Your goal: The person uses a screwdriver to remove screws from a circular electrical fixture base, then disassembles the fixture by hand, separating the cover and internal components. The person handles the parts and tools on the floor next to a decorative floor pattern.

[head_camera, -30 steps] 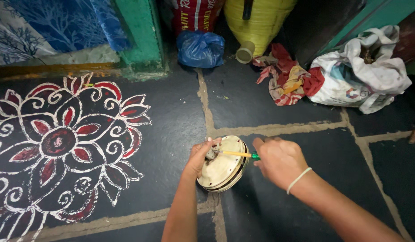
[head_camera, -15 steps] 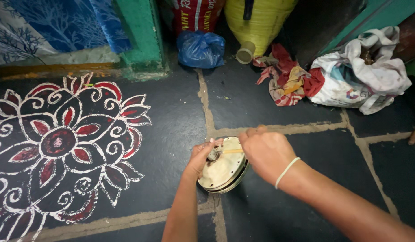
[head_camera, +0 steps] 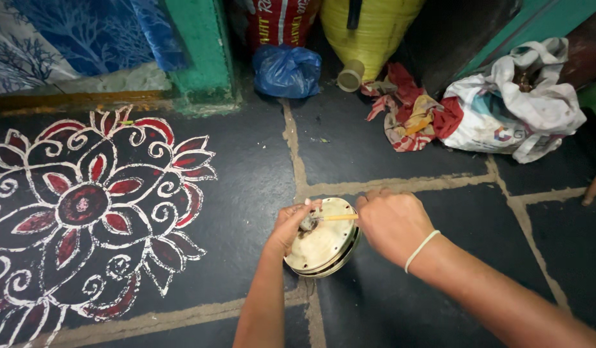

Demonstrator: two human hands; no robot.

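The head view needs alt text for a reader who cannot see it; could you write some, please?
A person's left hand steadies a round cream-coloured metal disc on a dark stone floor, while the right hand holds a thin yellow tool across it. A red-and-white floral floor drawing lies left.

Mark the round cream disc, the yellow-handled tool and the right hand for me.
round cream disc [head_camera: 323, 248]: head view, on its bare flat top face.
yellow-handled tool [head_camera: 340, 217]: head view, on the yellow shaft lying across the disc.
right hand [head_camera: 391, 222]: head view, on the back of the hand.
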